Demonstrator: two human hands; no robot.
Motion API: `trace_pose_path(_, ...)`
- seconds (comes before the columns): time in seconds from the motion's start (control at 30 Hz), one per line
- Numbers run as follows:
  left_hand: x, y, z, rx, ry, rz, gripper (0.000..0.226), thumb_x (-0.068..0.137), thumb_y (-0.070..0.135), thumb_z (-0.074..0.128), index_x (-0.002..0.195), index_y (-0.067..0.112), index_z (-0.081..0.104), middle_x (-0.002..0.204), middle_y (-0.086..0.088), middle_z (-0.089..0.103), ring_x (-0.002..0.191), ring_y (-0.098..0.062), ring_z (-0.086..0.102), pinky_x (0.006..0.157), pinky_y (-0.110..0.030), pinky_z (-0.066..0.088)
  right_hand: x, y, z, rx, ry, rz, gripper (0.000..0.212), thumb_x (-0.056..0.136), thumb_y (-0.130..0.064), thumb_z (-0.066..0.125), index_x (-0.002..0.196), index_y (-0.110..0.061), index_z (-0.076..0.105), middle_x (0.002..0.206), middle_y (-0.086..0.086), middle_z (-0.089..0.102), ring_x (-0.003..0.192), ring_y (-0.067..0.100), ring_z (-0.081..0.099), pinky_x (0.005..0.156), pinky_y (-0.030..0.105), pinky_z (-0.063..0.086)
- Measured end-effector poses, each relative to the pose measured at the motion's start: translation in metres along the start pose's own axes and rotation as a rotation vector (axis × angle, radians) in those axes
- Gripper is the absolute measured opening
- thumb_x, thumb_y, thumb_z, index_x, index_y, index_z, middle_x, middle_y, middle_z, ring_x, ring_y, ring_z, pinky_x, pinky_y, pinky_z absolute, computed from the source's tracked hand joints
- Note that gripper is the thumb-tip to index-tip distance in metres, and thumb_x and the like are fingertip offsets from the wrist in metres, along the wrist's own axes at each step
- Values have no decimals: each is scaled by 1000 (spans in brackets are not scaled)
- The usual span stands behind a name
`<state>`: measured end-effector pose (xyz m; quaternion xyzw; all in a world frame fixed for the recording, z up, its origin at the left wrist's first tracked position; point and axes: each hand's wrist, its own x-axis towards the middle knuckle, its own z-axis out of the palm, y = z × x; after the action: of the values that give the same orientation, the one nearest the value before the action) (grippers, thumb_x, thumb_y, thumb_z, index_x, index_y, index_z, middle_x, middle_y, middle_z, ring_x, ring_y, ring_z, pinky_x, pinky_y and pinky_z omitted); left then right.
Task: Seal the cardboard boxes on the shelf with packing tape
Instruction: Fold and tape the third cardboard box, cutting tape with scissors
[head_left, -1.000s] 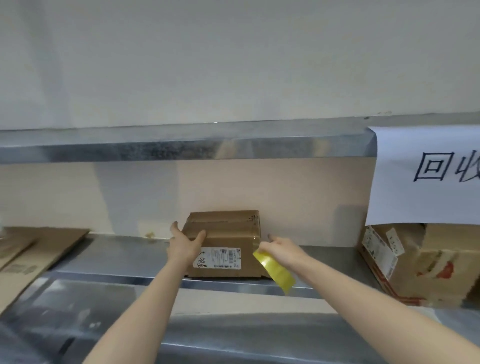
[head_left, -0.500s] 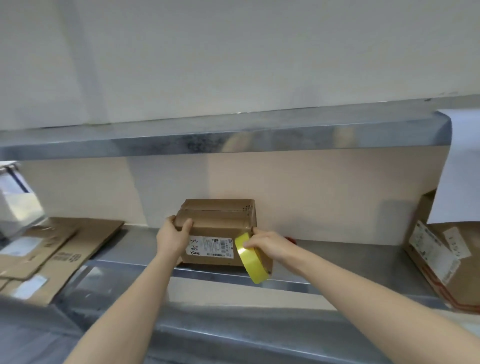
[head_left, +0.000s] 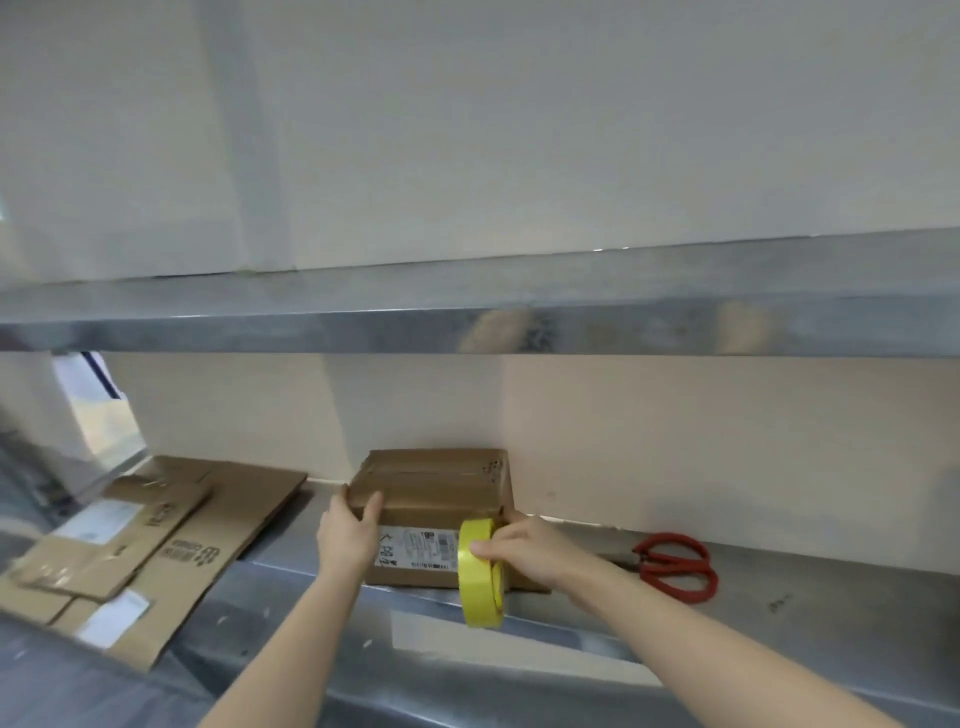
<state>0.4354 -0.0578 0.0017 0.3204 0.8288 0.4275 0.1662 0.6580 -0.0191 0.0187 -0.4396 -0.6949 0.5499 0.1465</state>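
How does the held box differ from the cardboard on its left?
The cardboard box is assembled and closed; the flattened cardboard lies in overlapping sheets. The left hand grips the cardboard box, the right hand holding a tape roll beside it; the flattened cardboard is untouched. Both are brown with white labels.

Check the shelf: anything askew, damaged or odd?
Nothing looks damaged or spilled. Only the flattened cardboard at the left looks untidy: its sheets overlap at skewed angles. The box on the shelf looks intact. The red scissors lie loose to the right of the box.
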Motion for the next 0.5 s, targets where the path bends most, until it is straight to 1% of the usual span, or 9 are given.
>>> trace_pose_path(0.07, 5, 7, 5, 40, -5, 9, 66, 98, 36, 48, 151, 8, 23, 151, -22, 29, 138, -37, 30, 112, -44, 26, 6, 6, -1, -6, 11, 21, 25, 85, -36, 70, 80, -14, 61, 81, 8, 52, 74, 15, 49, 63, 24, 35)
trace_pose_path(0.13, 3, 14, 8, 128, 48, 33, 65, 98, 37, 48, 152, 14, 21, 151, -20, 22, 136, -38, 27, 109, -47, 28, 11, 11, -2, 31, 20, 35, 23, 84, -33, 72, 75, -18, 57, 76, 3, 47, 70, 11, 43, 60, 24, 31)
trace_pose_path(0.23, -13, 18, 12, 239, 260, 155, 55, 93, 33, 58, 140, 13, 37, 136, -17, 32, 122, -35, 33, 95, -50, 36, 13, 13, 0, 32, 27, 34, 35, 84, -30, 72, 59, -20, 50, 66, -1, 45, 60, 8, 41, 57, 22, 30)
trace_pose_path(0.3, -27, 17, 16, 229, 375, 250, 44, 90, 31, 62, 124, 8, 48, 121, -15, 43, 110, -34, 41, 90, -47, 37, 11, 13, 0, 41, 19, 41, 29, 85, -29, 72, 62, -19, 57, 69, -1, 52, 65, 7, 47, 60, 20, 35)
trace_pose_path(0.33, -35, 16, 17, 198, 378, 285, 36, 90, 33, 62, 115, 9, 52, 113, -12, 50, 106, -31, 46, 89, -44, 38, 9, 14, -2, 48, 15, 44, 23, 84, -30, 72, 68, -16, 62, 75, 1, 57, 70, 9, 51, 64, 21, 38)
trace_pose_path(0.37, -44, 16, 19, 142, 319, 302, 30, 90, 36, 62, 106, 12, 54, 106, -6, 55, 101, -26, 52, 87, -41, 40, 6, 14, -4, 46, 5, 48, 21, 84, -30, 72, 78, -11, 67, 84, 5, 63, 78, 11, 57, 69, 22, 41)
trace_pose_path(0.43, -61, 20, 22, -18, 61, 247, 28, 90, 44, 59, 98, 18, 57, 95, 3, 62, 91, -16, 59, 80, -31, 46, -1, 13, -9, 18, -1, 60, 38, 86, -33, 70, 101, 2, 70, 108, 12, 69, 103, 18, 64, 82, 27, 47)
trace_pose_path(0.47, -69, 26, 24, -94, -100, 186, 29, 90, 46, 59, 99, 18, 59, 95, 4, 64, 89, -12, 61, 78, -26, 46, -3, 13, -12, 7, -2, 66, 44, 86, -34, 69, 110, 3, 69, 118, 11, 67, 113, 19, 61, 84, 26, 47)
trace_pose_path(0.5, -75, 33, 26, -150, -240, 122, 32, 90, 48, 59, 102, 18, 61, 96, 3, 66, 87, -10, 62, 78, -26, 48, -6, 12, -14, -2, -2, 66, 44, 87, -34, 68, 115, 1, 68, 122, 9, 66, 118, 19, 58, 79, 23, 46)
